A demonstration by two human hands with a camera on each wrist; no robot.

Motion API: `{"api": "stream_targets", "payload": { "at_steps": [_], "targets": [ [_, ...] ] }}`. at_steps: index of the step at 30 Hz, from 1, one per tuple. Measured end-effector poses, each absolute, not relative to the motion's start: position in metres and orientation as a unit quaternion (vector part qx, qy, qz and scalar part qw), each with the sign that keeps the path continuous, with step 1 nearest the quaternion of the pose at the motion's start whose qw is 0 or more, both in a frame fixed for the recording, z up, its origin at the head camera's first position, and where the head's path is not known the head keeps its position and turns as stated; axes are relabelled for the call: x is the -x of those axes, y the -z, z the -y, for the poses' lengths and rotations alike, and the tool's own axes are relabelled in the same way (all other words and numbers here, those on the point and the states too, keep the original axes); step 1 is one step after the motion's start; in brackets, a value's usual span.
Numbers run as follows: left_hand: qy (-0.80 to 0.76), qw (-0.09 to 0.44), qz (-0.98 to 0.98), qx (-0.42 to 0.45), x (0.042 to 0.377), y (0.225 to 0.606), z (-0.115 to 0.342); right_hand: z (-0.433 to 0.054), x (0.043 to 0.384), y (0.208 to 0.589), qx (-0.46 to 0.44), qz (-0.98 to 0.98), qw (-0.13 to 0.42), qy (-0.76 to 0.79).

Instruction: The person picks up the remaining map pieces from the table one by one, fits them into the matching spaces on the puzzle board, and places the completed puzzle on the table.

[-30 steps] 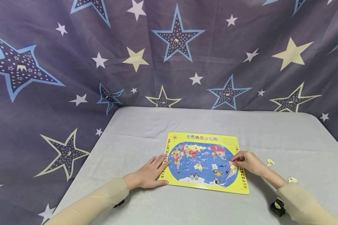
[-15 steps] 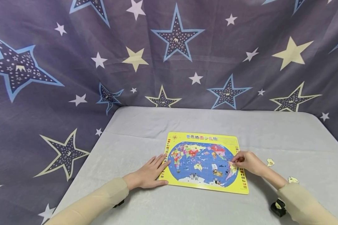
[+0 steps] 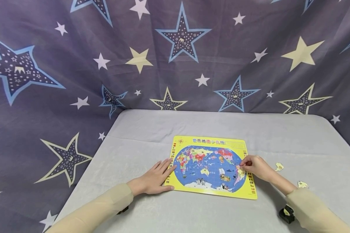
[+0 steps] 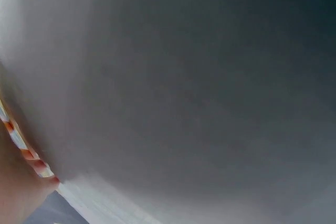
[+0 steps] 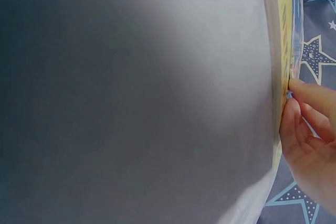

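Observation:
A yellow-bordered world map puzzle board [image 3: 204, 192] lies flat on the grey cloth. My left hand [image 3: 150, 182] rests with spread fingers on its left edge; in the left wrist view only part of that hand [image 4: 23, 190] shows, at the lower left. At the board's right side, my right hand [image 3: 257, 167] pinches the top of the pink and yellow South America puzzle piece [image 3: 240, 173] with thumb and forefinger. In the right wrist view, the thumb and finger of the right hand [image 5: 310, 140] meet at the map's surface; the hand hides part of the board's right border.
Two loose pale-yellow pieces, one farther back [image 3: 279, 166] and one nearer [image 3: 302, 184], lie right of the board. A black object [image 3: 286, 216] sits under the right sleeve, with a yellowish bit showing on it. A star-patterned curtain [image 3: 169, 74] hangs behind the table.
The head view has tilted very slightly. Both hands keep their places on the board, with the right fingertips still at South America.

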State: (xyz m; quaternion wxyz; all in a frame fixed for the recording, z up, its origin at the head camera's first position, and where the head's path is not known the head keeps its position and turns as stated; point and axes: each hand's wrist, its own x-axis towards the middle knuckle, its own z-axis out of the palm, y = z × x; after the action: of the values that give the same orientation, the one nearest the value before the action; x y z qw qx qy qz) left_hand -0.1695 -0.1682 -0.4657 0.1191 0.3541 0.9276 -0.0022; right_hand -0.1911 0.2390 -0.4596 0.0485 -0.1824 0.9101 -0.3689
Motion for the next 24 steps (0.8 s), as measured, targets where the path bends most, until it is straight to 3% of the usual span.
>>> {"api": "stream_targets", "payload": {
  "at_steps": [24],
  "targets": [
    [0.006,0.122,-0.927,-0.355,0.1709,0.4624,0.1675,-0.2378,0.1903,0.4590,0.165,-0.911,0.054,0.373]
  ]
}}
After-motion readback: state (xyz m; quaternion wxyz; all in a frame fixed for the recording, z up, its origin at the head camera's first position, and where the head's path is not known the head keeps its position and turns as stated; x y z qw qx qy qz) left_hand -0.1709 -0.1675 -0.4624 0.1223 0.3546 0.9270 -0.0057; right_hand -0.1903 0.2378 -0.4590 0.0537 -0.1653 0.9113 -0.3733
